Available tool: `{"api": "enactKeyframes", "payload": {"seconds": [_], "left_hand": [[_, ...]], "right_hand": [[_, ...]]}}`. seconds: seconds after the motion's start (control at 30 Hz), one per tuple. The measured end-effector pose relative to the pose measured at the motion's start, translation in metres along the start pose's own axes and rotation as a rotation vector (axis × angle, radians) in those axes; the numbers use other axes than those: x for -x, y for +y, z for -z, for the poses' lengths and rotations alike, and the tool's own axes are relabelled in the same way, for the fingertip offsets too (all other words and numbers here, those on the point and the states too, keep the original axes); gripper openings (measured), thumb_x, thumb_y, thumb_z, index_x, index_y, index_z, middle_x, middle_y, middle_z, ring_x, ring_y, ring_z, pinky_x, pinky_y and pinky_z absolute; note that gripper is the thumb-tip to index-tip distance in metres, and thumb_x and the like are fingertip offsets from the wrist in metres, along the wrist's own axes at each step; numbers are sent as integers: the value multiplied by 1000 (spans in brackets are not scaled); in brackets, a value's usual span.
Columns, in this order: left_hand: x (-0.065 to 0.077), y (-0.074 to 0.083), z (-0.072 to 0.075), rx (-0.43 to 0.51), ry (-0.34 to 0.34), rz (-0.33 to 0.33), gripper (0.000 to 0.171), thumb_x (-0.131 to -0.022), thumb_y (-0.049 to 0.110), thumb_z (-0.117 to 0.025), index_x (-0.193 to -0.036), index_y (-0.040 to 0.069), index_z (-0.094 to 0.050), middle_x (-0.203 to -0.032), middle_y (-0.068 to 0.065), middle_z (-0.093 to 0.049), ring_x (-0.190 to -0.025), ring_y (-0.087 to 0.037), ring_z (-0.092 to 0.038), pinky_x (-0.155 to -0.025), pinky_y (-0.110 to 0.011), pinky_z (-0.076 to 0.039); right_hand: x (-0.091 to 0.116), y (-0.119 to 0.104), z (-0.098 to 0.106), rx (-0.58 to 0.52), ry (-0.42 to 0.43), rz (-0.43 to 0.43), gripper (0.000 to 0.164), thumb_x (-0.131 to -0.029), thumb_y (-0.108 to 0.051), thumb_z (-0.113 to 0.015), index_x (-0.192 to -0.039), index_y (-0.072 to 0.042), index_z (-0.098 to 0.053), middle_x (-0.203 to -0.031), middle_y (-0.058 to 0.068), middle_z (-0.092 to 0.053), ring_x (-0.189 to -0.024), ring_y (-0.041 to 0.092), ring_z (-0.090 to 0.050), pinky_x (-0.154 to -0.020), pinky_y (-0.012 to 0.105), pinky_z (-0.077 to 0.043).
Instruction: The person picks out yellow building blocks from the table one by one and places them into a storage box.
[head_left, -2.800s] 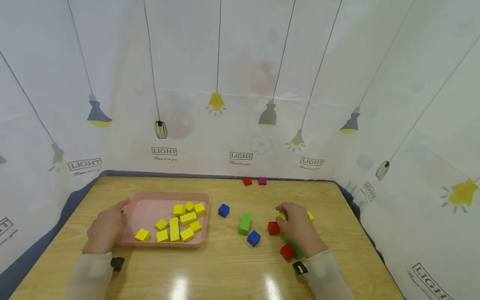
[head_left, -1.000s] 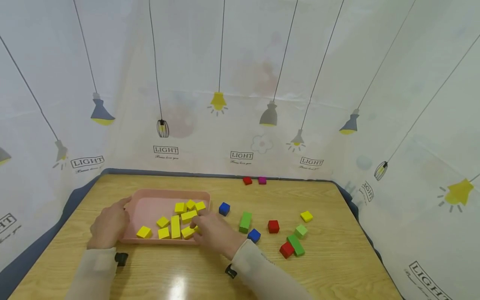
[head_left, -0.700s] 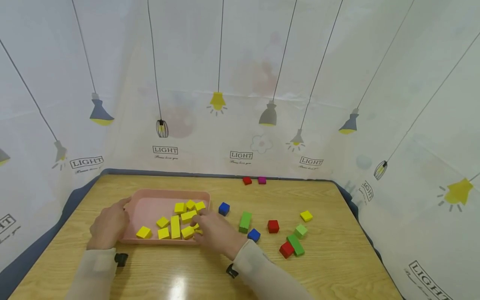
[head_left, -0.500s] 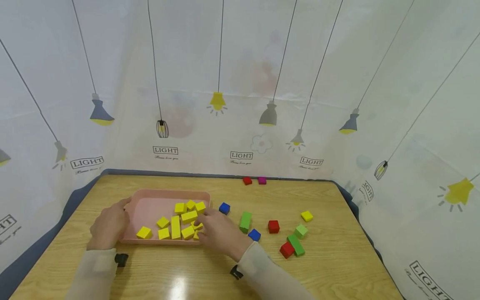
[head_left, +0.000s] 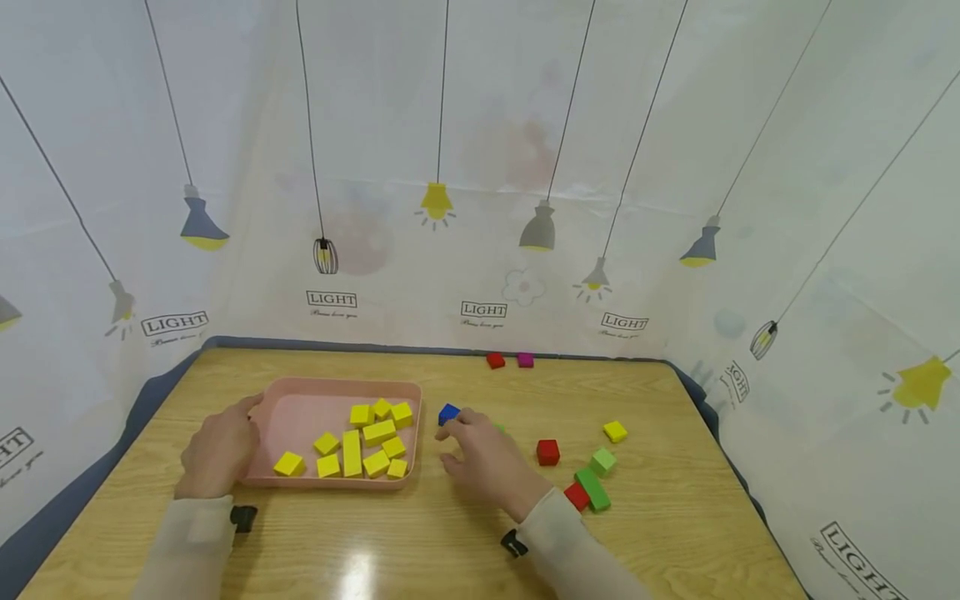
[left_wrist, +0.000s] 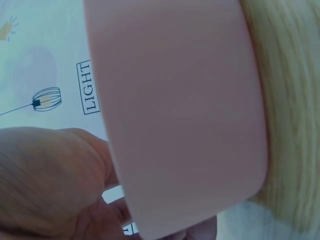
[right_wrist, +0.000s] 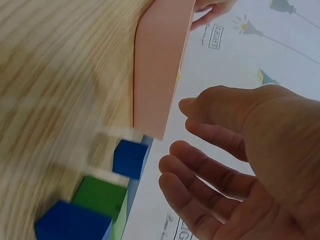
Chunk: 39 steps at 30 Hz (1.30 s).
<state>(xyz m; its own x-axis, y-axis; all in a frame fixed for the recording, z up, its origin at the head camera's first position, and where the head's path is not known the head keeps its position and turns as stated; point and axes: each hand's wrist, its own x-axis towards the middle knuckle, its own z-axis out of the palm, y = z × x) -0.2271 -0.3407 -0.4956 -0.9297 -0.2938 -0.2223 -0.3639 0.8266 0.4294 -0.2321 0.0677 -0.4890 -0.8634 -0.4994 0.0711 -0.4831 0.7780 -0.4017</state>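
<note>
My left hand (head_left: 219,446) holds the left end of the pink tray (head_left: 300,417), its thumb and fingers at the wall in the left wrist view. Several yellow blocks (head_left: 352,454) lie in the tray, mostly in its right half. Just right of the tray, my right hand (head_left: 495,462) is over the table with nothing in it, its fingers loosely bent and spread. A blue cube (head_left: 448,414) shows just beyond its fingertips. Beneath it, the right wrist view shows a green block (right_wrist: 97,197) and a second blue cube (right_wrist: 72,222), mostly or wholly hidden in the head view.
On the right of the table are a yellow block (head_left: 615,431), a red cube (head_left: 548,452), a light green cube (head_left: 602,462), a green block (head_left: 592,489) and another red cube (head_left: 577,496). Red (head_left: 496,360) and magenta (head_left: 525,360) blocks sit at the back edge.
My right hand brought a yellow block from the right into the tray's front right corner, let it go, and has drawn back rightward. The left hand has stayed at the tray.
</note>
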Motion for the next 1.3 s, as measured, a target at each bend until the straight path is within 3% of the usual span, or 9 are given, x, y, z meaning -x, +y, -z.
{"api": "enactKeyframes", "payload": {"seconds": [0.17, 0.37, 0.5, 0.7, 1.0, 1.13, 1.3], "left_hand": [[-2, -1, 0, -2, 4, -2, 64, -117, 10, -44, -180, 7, -36, -163, -42, -56, -103, -46, -65, -73, -48, -50], [-2, 0, -1, -4, 7, 3, 64, -117, 10, -46, -180, 6, -36, -162, -41, -57, -102, -45, -65, -73, -47, -49], [-2, 0, -1, -1, 5, 0, 64, -117, 10, -46, -180, 7, -36, -161, -41, -58, -101, -44, -65, -73, -46, -49], [-1, -1, -2, 1, 0, -2, 64, -118, 10, -44, -181, 8, -36, -158, -42, -60, -96, -42, -65, -71, -46, -48], [-1, -1, -3, 1, 10, -4, 63, -118, 10, -46, -180, 7, -37, -153, -41, -63, -91, -40, -65, -69, -45, -47], [-1, -2, -3, -2, 9, -4, 63, -118, 10, -45, -180, 7, -37, -156, -41, -61, -95, -41, -65, -70, -45, -48], [-1, -2, 0, -5, 10, -3, 63, -117, 10, -43, -180, 7, -37, -159, -42, -59, -98, -43, -66, -71, -46, -49]], "right_hand": [[6, 20, 8, -14, 46, -53, 33, -106, -23, -88, -138, -15, -82, -134, 10, -75, -109, 21, -70, -104, 44, -68], [13, 53, 19, 15, 152, -58, 32, -103, -18, -91, -133, -13, -83, -128, 12, -77, -102, 21, -71, -93, 46, -68], [19, 76, 27, 12, 192, -112, 32, -103, -19, -89, -134, -14, -83, -132, 13, -77, -105, 24, -73, -94, 50, -68], [31, 110, 40, 36, 210, -189, 35, -104, -20, -89, -137, -12, -82, -136, 16, -76, -115, 32, -73, -105, 55, -67], [52, 159, 55, 20, 186, -332, 39, -106, -22, -82, -144, -12, -79, -146, 20, -71, -113, 33, -69, -100, 60, -65], [61, 177, 58, 21, 179, -340, 40, -107, -22, -81, -144, -9, -78, -145, 24, -71, -119, 38, -70, -101, 63, -64], [67, 196, 59, 30, 182, -321, 39, -106, -20, -82, -141, -4, -79, -139, 26, -73, -108, 33, -67, -95, 57, -62]]}}
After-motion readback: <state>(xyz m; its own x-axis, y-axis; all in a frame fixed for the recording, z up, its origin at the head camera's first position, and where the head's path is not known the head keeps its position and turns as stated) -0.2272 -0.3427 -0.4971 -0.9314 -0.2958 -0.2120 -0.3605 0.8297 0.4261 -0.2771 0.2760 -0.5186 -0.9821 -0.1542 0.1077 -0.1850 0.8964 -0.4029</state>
